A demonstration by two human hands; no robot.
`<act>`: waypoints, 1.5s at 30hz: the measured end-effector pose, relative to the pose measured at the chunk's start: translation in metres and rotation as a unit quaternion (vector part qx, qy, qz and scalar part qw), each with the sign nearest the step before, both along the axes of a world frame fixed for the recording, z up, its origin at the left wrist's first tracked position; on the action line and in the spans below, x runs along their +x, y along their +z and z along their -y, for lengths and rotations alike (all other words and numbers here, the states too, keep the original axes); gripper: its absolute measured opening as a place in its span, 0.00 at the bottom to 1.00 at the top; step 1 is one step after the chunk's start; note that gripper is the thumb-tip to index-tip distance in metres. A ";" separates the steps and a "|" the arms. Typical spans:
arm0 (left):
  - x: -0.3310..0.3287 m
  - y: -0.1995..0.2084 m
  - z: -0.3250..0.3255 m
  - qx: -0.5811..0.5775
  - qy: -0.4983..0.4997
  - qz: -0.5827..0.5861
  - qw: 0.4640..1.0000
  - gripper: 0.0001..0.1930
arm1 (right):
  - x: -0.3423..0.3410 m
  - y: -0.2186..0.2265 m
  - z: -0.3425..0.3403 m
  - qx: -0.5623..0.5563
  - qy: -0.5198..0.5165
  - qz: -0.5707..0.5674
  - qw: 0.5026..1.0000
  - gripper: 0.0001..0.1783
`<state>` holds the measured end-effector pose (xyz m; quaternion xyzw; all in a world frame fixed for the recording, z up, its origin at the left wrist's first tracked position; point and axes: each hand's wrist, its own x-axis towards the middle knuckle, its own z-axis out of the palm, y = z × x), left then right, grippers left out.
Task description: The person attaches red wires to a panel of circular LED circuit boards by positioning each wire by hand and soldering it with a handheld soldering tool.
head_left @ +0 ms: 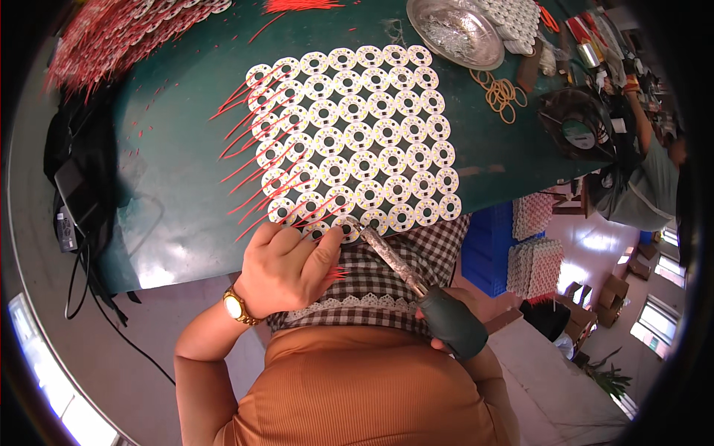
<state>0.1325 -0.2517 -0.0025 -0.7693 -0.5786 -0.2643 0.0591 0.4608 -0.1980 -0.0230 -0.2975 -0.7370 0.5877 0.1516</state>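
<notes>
A panel of round white LED boards [359,147], joined in rows, lies on the green table in front of me. Short red wires [256,165] stick out leftward from the boards of its left columns. Over the panel's near edge is my left hand [286,267], closed, with the ends of a few red wires [337,273] showing below its fingers. My right hand [462,296] grips the dark handle of a soldering iron [394,264], which hides most of that hand. The iron's tip meets a board in the nearest row, close to my left fingertips.
A round metal dish [457,33] stands at the far right, with tan rubber bands [502,97] beside it. More wired boards [134,33] are piled far left. A black roll-like object [576,130] sits at the right edge. Blue crates [487,249] stand below the table.
</notes>
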 end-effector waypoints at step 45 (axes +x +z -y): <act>0.000 0.026 -0.049 -0.085 0.171 0.209 0.959 0.05 | -0.033 0.008 -0.023 0.010 0.005 -0.006 1.000 0.22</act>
